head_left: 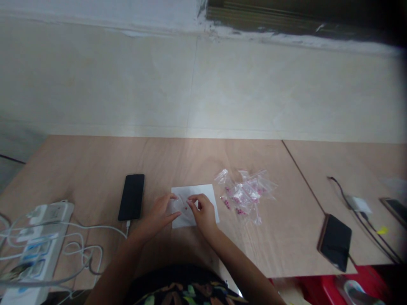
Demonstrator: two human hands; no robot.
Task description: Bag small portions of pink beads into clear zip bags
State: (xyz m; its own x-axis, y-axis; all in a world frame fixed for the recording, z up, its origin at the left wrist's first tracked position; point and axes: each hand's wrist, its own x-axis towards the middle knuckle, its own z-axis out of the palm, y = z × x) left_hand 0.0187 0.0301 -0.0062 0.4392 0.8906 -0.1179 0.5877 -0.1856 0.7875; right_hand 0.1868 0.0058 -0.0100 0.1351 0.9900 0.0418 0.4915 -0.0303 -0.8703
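Observation:
A sheet of white paper [209,193] lies on the wooden table in front of me. On it rests what looks like a small clear plastic bag [182,210], with a few tiny red beads [186,208] in or on it; which of the two I cannot tell. My left hand [160,212] lies at the paper's left side, thumb and forefinger spread apart beside the bag. Over the bag, the fingertips of my right hand [203,212] are pinched together. Whatever they hold is too small to make out. Several clear zip bags [244,190] with pinkish-red beads are heaped to the right.
A black phone [131,197] on a white cable lies left of my hands. Farther left is a white power strip [52,237] with tangled cables. Another phone [335,241], dark cables and a white plug [361,205] are at the right. A wall [143,84] borders the table's back.

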